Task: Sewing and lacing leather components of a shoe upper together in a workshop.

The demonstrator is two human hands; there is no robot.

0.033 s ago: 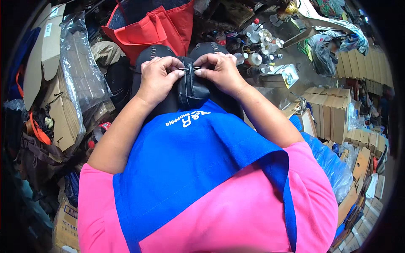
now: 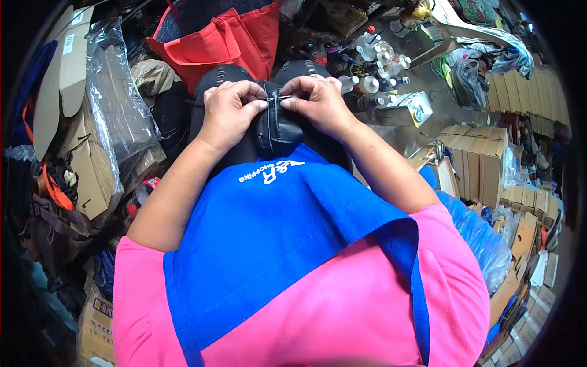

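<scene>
Two inward pinches: left hand (image 2: 229, 116) facing right hand (image 2: 324, 109).

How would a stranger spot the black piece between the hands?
Find the blue apron; just above it in the picture, the left hand and right hand nearly meet. The shiny black piece lies between them. Unlike the rounded, laced black shapes beyond, it has a raised ridge with a thin needle-like bit either side.
</scene>
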